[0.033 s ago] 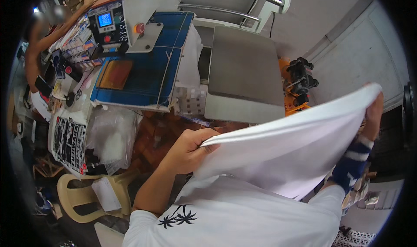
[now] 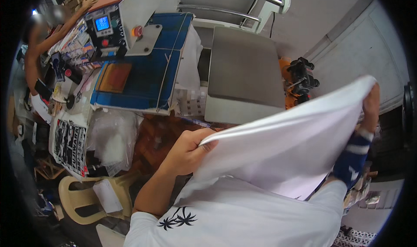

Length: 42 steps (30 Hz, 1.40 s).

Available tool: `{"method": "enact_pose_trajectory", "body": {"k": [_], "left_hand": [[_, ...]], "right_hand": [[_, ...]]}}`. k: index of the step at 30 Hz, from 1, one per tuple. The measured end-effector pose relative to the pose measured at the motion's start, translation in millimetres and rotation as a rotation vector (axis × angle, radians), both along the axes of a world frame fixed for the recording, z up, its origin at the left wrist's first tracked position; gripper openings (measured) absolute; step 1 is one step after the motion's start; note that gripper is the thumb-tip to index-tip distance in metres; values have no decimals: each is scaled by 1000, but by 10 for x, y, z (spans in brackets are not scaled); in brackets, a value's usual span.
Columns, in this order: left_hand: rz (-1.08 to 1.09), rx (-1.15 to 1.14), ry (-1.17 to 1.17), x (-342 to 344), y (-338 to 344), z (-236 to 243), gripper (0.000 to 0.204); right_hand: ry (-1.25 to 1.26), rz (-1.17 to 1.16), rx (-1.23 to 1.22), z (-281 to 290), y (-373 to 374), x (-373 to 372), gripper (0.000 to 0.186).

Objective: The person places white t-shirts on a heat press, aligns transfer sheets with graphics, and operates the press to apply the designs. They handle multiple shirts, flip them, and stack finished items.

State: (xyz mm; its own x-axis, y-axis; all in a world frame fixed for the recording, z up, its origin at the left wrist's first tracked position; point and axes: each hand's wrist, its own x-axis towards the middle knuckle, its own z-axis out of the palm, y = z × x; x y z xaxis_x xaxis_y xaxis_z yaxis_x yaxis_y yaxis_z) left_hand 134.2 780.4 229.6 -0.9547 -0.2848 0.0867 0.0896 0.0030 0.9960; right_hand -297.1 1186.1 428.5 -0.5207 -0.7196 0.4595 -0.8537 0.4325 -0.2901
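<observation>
A white cloth (image 2: 278, 147) is stretched slantwise in front of me, its folded upper edge rising to the right. Whether it is a garment cannot be made out. My left hand (image 2: 186, 150) is closed on its left end, thumb pressed along the edge. At the raised right corner my right hand (image 2: 370, 108) grips the fabric, its fingers partly hidden behind it. Beyond the cloth lies the flat grey platen (image 2: 245, 67) of a press, apart from both hands.
Left of the platen is a blue board (image 2: 143, 80) below a control box (image 2: 104, 27) with a lit screen. Clear plastic bags (image 2: 113, 138) hang by a side table. A beige plastic chair (image 2: 69, 199) stands lower left; another person's arm (image 2: 61, 36) reaches across at upper left.
My right hand and the cloth's raised corner have shifted slightly up and left. The left hand keeps its grip.
</observation>
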Motion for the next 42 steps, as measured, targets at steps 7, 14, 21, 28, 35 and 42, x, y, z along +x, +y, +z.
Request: {"method": "enact_pose_trajectory", "body": {"k": [7,14,21,28,35,42], "left_hand": [[681,-1003,-216,-1219,-505,-419,28],[452,-292,-452,-667,-324,-1603,36],[291,965,-595,-803,-532,-2116,32],[439,582,-359,-764,-505,-2296,17],[300,730,-526,-337,-281,-1975,27],[-129,-602,-617,59,-635,-2368,48]], "right_hand": [[126,-301,220,-1760,-3018,-1274,54],[-139,-568,-116,-3241,-1400,-220,30],[-1825,-578,-881,-4518,-585,398,63],[-1181,-603,-967,-4353,340,367,34],[-1200,-696,-930,-4350,740,895,20],[-353,-1148,149,-4543,321,918,31]]}}
